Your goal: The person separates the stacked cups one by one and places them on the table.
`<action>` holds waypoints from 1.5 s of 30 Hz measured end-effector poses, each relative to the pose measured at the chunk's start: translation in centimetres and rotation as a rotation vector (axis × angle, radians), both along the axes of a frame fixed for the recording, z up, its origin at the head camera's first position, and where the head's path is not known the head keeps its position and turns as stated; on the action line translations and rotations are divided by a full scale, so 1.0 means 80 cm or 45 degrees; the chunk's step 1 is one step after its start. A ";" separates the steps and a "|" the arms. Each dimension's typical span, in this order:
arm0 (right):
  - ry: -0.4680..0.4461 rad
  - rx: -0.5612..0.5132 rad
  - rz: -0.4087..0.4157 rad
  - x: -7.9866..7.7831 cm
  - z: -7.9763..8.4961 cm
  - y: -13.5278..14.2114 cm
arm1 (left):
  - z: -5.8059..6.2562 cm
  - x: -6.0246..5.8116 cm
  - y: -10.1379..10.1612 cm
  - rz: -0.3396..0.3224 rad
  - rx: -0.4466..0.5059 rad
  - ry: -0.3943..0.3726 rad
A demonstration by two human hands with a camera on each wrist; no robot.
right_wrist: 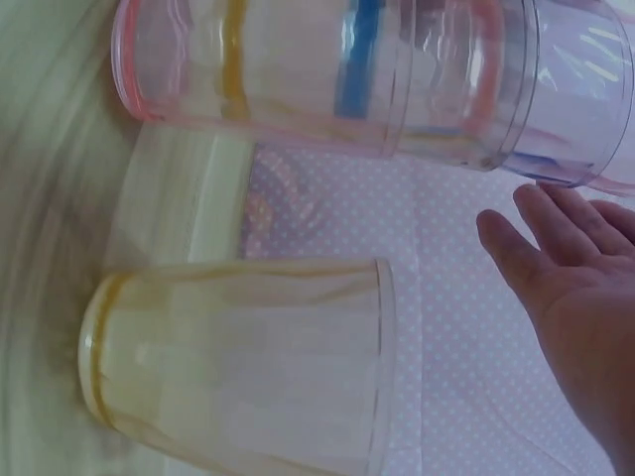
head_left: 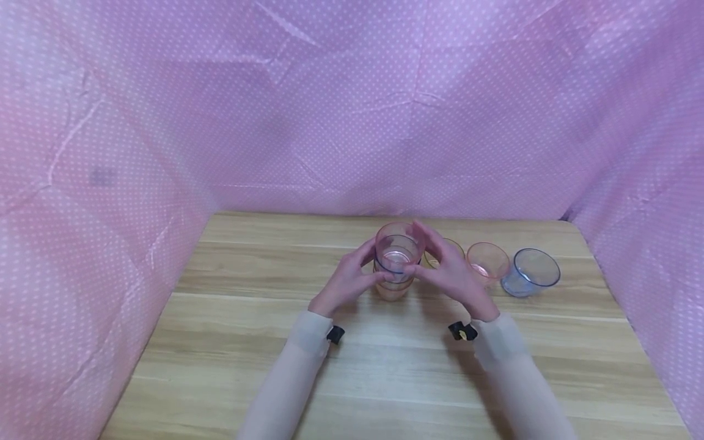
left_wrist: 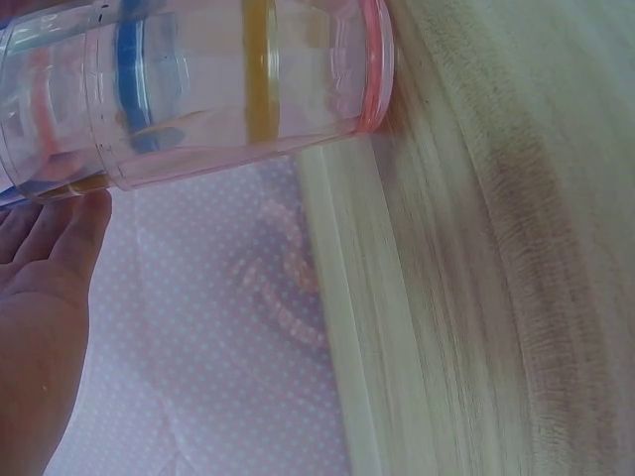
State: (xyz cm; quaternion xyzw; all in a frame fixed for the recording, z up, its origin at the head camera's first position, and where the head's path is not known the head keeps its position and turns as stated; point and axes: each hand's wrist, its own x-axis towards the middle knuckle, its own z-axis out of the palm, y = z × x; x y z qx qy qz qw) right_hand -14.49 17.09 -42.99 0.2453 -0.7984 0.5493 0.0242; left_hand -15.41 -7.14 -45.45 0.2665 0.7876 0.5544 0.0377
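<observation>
Left grip point(head_left: 352, 275): I have thumb and fingers curved round the left side of an upright stack of nested, see-through pink, blue and amber cups point(head_left: 397, 260).
Right grip point(head_left: 453, 274): my thumb and fingers curve round its right side.
Stack: on the pale wood-grain desk point(head_left: 396, 373), pink rim topmost.
Single cups: to its right, a clear yellow-tinted cup point(right_wrist: 238, 362), a clear pink-rimmed cup point(head_left: 487, 261), a clear blue-rimmed cup point(head_left: 529, 272).

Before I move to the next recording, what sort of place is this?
Likely a makeshift recording booth: pink dotted cloth hangs behind and on both sides of a wood-grain table, which holds tinted clear cups.
</observation>
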 end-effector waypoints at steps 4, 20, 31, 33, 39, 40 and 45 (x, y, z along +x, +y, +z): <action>-0.026 0.038 0.040 -0.006 0.005 0.001 | -0.002 -0.001 -0.001 -0.012 0.010 0.002; -0.073 0.037 0.115 -0.011 0.013 -0.002 | -0.008 -0.001 -0.001 -0.037 0.034 -0.007; -0.097 0.057 0.106 -0.013 0.014 -0.004 | -0.010 -0.001 0.000 -0.043 0.051 0.036; -0.085 0.060 0.110 -0.012 0.014 -0.004 | -0.010 0.000 0.000 -0.043 0.043 0.045; 0.035 0.089 0.100 -0.011 0.010 -0.002 | -0.007 0.000 -0.001 -0.035 0.002 0.051; 0.050 0.094 0.099 -0.012 0.009 -0.002 | -0.007 0.000 -0.001 -0.035 -0.001 0.051; 0.065 0.099 0.100 -0.011 0.009 -0.002 | -0.006 0.000 -0.002 -0.045 0.000 0.045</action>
